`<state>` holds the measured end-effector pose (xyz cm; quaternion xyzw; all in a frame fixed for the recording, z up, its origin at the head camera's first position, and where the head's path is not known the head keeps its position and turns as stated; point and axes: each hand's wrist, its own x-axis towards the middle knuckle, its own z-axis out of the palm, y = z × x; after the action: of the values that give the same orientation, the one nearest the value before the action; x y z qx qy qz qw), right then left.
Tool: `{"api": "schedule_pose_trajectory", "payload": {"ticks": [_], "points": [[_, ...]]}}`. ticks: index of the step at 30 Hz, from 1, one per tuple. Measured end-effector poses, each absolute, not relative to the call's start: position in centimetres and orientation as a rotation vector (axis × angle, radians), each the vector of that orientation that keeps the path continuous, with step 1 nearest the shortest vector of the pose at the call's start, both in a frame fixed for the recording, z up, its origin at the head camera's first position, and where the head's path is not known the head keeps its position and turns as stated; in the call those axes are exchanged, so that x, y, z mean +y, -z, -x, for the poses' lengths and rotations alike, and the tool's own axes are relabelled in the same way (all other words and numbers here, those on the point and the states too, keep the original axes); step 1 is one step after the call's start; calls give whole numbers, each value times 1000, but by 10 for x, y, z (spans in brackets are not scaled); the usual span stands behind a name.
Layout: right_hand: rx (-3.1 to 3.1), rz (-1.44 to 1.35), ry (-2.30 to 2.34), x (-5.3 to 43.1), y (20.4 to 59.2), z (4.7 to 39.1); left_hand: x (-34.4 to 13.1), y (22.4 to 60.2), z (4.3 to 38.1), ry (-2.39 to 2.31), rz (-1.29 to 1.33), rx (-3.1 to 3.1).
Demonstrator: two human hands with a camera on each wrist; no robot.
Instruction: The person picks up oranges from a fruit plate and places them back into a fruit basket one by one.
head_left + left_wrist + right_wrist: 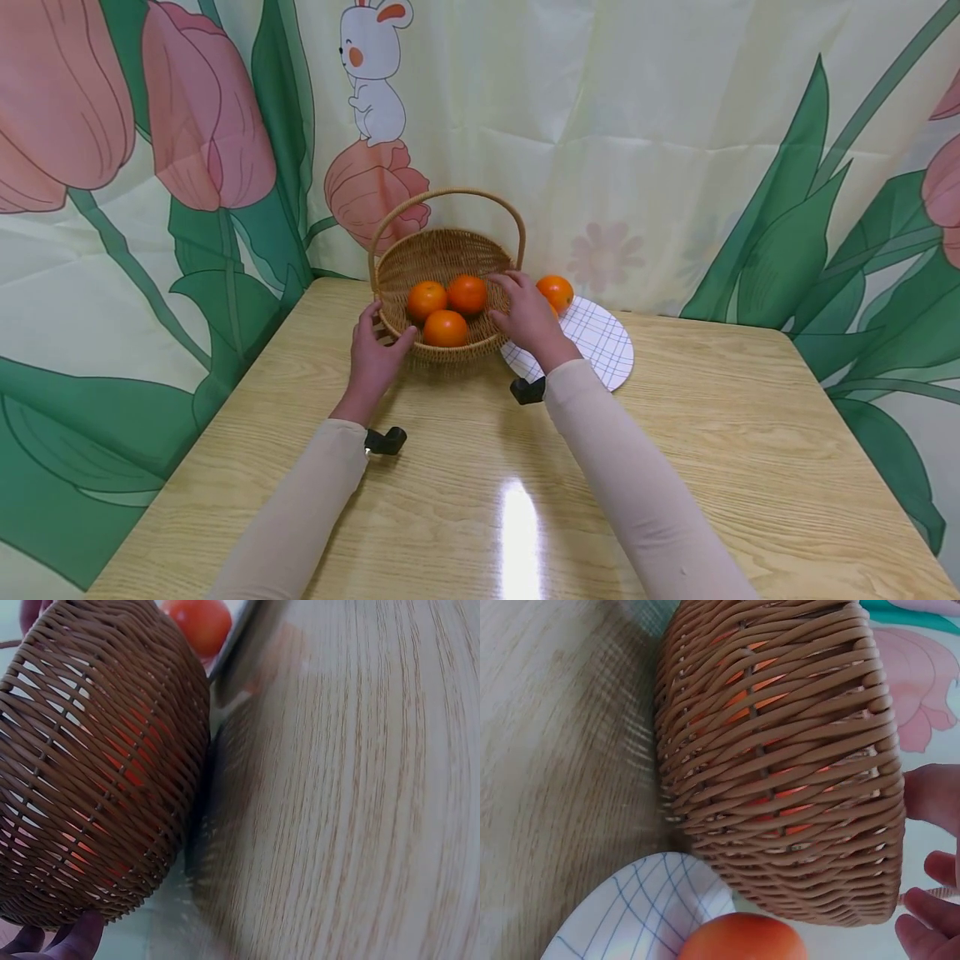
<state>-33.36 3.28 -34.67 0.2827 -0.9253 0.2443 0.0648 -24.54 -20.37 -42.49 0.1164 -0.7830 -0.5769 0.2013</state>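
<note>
The wicker basket (450,358) stands between the two hands, its longer axis from 9 to 3 o'clock, with three oranges (446,329) inside. The left hand (375,354) is half open against its rim at 8 o'clock; whether it grips, I cannot tell. The right hand (531,317), loosely spread and holding nothing visible, is at 3 o'clock, nearer to the plate (611,350) at 4 o'clock. No brand, label or writing is readable.
</note>
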Motion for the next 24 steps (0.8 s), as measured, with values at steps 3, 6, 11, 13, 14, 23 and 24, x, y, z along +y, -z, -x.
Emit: {"api": "schedule_pose_trajectory", "payload": {"ticks": [3,6,11,13,14,23,24], "points": [[-2788,-837,-743,35,349,335,-204,426,246,1620,-330,-2184],[-2780,-812,-773,38,352,337,-204,425,246,1631,-327,-2186],[-2745,-772,-805,44,358,340,-205,424,246,1650,-313,-2174],[-2737,-759,-826,47,360,341,-204,424,245,1651,-311,-2172],[-2735,-751,-840,49,361,341,-204,424,245,1651,-312,-2174],[-2724,-699,-903,60,369,345,-203,423,245,1642,-320,-2180],[-2723,-689,-915,61,369,345,-203,424,245,1642,-322,-2180]]}}
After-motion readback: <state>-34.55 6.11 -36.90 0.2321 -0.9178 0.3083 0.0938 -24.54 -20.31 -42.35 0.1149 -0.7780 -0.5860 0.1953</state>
